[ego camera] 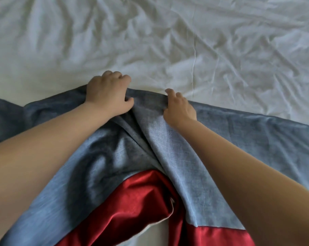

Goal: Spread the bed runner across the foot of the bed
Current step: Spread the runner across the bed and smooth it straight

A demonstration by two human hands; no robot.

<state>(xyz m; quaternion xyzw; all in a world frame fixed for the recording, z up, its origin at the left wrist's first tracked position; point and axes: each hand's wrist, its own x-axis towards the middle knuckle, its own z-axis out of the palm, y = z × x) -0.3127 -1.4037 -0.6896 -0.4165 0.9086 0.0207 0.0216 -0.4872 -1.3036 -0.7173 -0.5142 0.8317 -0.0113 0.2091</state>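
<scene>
The bed runner is blue-grey cloth with a shiny red band along its near side. It lies bunched in folds across the near part of the bed, stretching off to both sides. My left hand grips the runner's far edge, fingers curled over it. My right hand pinches the same far edge a short way to the right. A deep fold runs between the two hands down towards me. Both forearms reach over the cloth.
A wrinkled white sheet covers the bed beyond the runner, filling the upper half of the view. A strip of white sheet shows near the bottom under the red band.
</scene>
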